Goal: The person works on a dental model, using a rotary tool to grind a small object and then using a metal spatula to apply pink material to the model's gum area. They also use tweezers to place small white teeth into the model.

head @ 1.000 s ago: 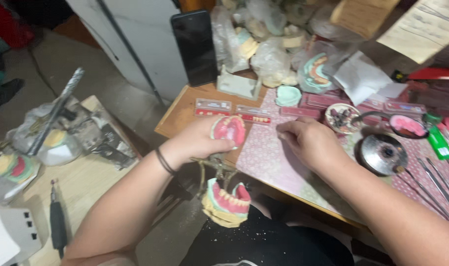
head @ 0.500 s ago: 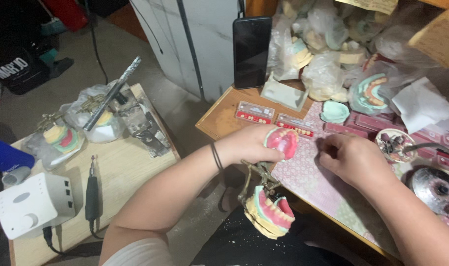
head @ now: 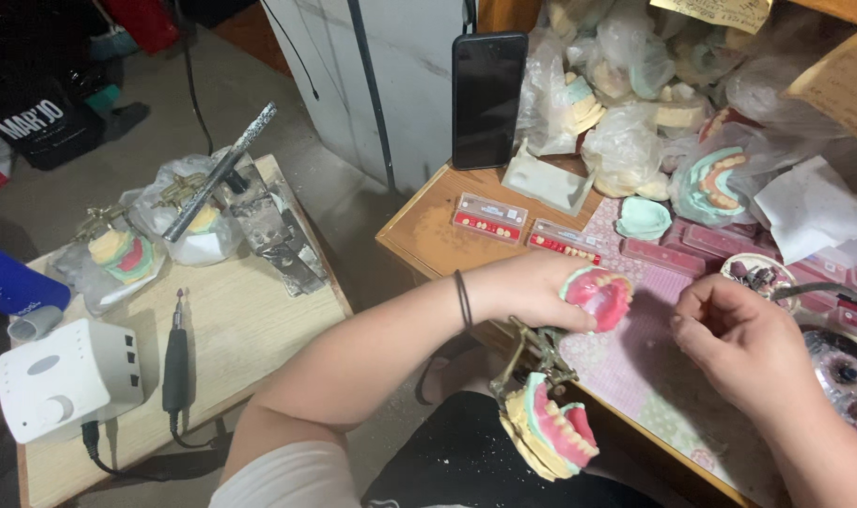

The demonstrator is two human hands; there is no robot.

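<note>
While the left hand (head: 532,292) grips a pink denture (head: 599,294) at its 3 o'clock fingertips, over the counter (head: 428,230) edge, the right hand (head: 739,339) sits curled narrow just beside it at 3 o'clock. Whether those fingers pinch anything, I cannot tell. A toothed cast (head: 550,433) hangs at 6 o'clock below.

Below you the floor (head: 62,202) is bare grey concrete, dim toward the upper left corner. A pale cabinet wall (head: 400,75) rises at the top middle, with dark cables running down its face. To your left stands a low side table (head: 240,320) of light wood. On your right the bench (head: 428,221) shows an orange-brown wooden corner, the rest under a pink patterned cloth (head: 635,367). Light falls soft and even
</note>
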